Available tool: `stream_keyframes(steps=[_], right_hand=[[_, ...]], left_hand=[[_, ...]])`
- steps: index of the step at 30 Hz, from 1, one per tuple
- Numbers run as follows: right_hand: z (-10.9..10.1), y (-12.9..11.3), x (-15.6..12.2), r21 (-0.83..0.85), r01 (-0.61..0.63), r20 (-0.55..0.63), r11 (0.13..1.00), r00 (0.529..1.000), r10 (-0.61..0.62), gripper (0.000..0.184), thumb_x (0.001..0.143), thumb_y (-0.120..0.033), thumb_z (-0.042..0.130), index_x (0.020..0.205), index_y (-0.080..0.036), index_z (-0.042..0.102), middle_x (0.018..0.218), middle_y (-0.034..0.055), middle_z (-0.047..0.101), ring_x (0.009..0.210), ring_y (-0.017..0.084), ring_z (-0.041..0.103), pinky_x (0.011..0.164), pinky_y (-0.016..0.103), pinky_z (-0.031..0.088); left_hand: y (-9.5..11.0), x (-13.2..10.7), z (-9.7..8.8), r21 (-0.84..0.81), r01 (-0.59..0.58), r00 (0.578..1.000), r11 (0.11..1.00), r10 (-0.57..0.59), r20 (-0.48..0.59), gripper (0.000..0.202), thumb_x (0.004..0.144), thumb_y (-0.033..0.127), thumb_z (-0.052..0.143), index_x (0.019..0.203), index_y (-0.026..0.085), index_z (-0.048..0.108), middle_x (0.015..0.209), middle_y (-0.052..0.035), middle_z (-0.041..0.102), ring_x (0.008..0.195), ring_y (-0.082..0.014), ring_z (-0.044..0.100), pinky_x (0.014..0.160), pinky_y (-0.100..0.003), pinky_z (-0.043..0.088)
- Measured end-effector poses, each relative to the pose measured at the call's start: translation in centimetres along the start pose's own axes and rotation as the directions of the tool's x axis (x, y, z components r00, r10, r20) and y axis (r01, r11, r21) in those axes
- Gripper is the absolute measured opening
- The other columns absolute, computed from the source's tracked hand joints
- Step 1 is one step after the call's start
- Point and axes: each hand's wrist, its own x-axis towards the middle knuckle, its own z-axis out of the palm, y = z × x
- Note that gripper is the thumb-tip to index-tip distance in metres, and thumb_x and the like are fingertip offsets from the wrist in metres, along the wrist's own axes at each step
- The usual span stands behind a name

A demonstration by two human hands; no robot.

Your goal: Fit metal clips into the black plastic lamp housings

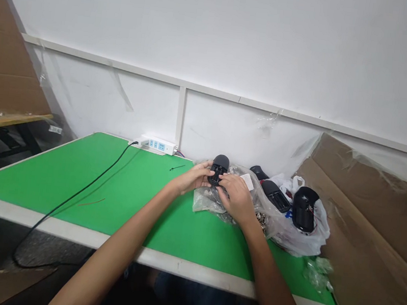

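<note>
A black computer mouse (pixel 220 162) is held up between both hands above the far side of the green table, with what looks like an open battery compartment facing me. My left hand (pixel 196 177) grips its left side, thumb on the front. On the lower right, my right hand (pixel 236 194) has its fingers closed at the mouse's edge; whether a small part is in them I cannot tell. Under the hands lies a clear plastic bag (pixel 202 203) with small metal-looking parts in it. More black mouse bodies (pixel 305 209) lie to the right on a white plastic bag (pixel 317 238).
A white power strip (pixel 161 146) sits at the table's back edge, with a black cable (pixel 87 192) running over the green table top (pixel 112 171) and off the front. Brown cardboard (pixel 370 242) stands along the right side. Crumpled clear plastic (pixel 317 274) lies at the right front.
</note>
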Motion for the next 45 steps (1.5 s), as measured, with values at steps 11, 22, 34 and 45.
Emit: stream_keyframes(steps=[11,22,34,45], right_hand=[[0.0,-0.7,0.2,-0.103,0.037,-0.04,0.994,0.998,-0.042,0.017,0.102,-0.018,0.057,0.113,-0.023,0.07,0.116,0.0107,0.076,0.113,0.027,0.067,0.101,0.048,0.055],[0.5,-0.8,-0.1,-0.128,0.026,-0.025,0.991,0.999,-0.03,0.021,0.103,-0.017,0.055,0.115,-0.023,0.071,0.117,0.0108,0.076,0.118,0.027,0.066,0.102,0.047,0.054],[1.3,-1.7,0.2,-0.003,-0.083,-0.212,0.997,0.974,0.08,0.017,0.103,-0.019,0.059,0.12,-0.021,0.06,0.125,0.0134,0.072,0.124,0.026,0.066,0.105,0.047,0.055],[2.5,-2.6,-0.2,0.134,-0.397,-0.239,0.908,0.876,0.418,0.021,0.099,-0.04,0.068,0.106,-0.021,0.061,0.094,0.0057,0.072,0.087,0.022,0.071,0.082,0.037,0.057]], left_hand=[[-0.8,0.2,0.6,-0.1,0.025,0.999,0.995,-0.022,0.033,0.033,0.091,0.04,0.074,0.114,0.017,0.068,0.101,-0.0081,0.075,0.075,-0.0151,0.071,0.069,-0.027,0.062],[-2.1,0.6,1.0,-0.209,0.079,0.992,0.975,-0.098,-0.081,0.032,0.102,0.046,0.062,0.107,0.015,0.069,0.087,-0.0086,0.075,0.064,-0.0152,0.069,0.063,-0.028,0.063],[-1.6,0.1,2.5,-0.213,-0.094,0.993,0.973,0.077,-0.085,0.043,0.091,0.045,0.08,0.117,0.02,0.056,0.102,-0.0065,0.075,0.075,-0.0166,0.074,0.063,-0.026,0.061],[-3.1,0.6,2.7,0.227,-0.405,0.884,0.886,0.442,-0.15,0.078,0.087,0.055,0.081,0.144,0.031,0.034,0.134,-0.0093,0.064,0.112,-0.0216,0.07,0.09,-0.033,0.059]])
